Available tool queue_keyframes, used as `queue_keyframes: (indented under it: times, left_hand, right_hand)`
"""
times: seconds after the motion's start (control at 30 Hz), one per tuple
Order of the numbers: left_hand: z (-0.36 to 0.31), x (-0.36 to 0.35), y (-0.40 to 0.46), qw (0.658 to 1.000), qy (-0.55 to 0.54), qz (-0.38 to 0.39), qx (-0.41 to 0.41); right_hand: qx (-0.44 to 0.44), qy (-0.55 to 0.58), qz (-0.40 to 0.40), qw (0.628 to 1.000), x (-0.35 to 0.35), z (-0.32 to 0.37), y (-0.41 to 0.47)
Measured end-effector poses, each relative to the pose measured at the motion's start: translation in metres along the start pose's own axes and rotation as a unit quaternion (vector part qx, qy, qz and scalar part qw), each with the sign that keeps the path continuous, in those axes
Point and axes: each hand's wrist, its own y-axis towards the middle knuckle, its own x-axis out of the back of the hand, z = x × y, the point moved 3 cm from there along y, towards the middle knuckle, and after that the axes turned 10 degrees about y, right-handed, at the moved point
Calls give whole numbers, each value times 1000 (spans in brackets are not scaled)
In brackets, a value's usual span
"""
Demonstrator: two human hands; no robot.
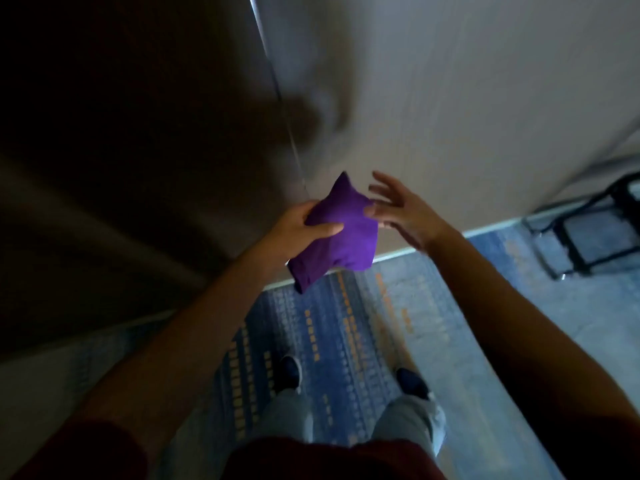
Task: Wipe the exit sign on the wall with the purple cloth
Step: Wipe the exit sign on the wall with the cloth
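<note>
A folded purple cloth [341, 237] is held out in front of me at about waist height. My left hand [301, 230] grips its left side, thumb on top. My right hand [403, 211] is just to the right of the cloth with fingers spread, its thumb touching or nearly touching the cloth's right edge. The frame is blurred from motion. No exit sign shows in this view.
A beige wall [450, 98] rises straight ahead, with a dark door or panel [121, 133] to its left. Blue patterned carpet [329, 334] lies underfoot, where my two shoes show. A black metal frame [588, 233] stands on the floor at right.
</note>
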Motion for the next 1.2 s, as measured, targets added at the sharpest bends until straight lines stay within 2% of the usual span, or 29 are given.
queue_keyframes:
  times: [0.13, 0.27, 0.4, 0.5, 0.6, 0.73, 0.87, 1.07, 1.13, 1.2]
  left_hand:
    - [42, 14, 23, 996, 40, 74, -19]
    - [83, 10, 45, 985, 86, 144, -31]
    - [130, 17, 82, 969, 195, 132, -74]
    - [181, 17, 105, 956, 253, 106, -102]
    - [238, 5, 119, 968, 197, 74, -134]
    - [307, -11, 132, 977, 111, 61, -169]
    - [363, -7, 152, 971, 116, 53, -201]
    - [430, -17, 152, 964, 155, 14, -216]
    - [435, -19, 153, 961, 156, 1, -229]
    - [436, -17, 157, 956, 193, -14, -219]
  right_hand:
    - [-6, 169, -43, 985, -26, -67, 6]
    - [-6, 254, -58, 965, -50, -141, -1]
    - [-11, 218, -129, 967, -53, -214, 7]
    - [29, 189, -157, 969, -45, -259, 25]
    - [89, 264, -179, 944, -25, -308, 50]
    - [110, 361, -128, 917, -22, -379, 80]
    - [116, 423, -117, 891, -14, -437, 108]
    - [155, 462, -52, 871, -28, -491, 132]
    - [152, 458, -46, 875, -33, -501, 138]
    - [157, 414, -20, 896, -38, -509, 143]
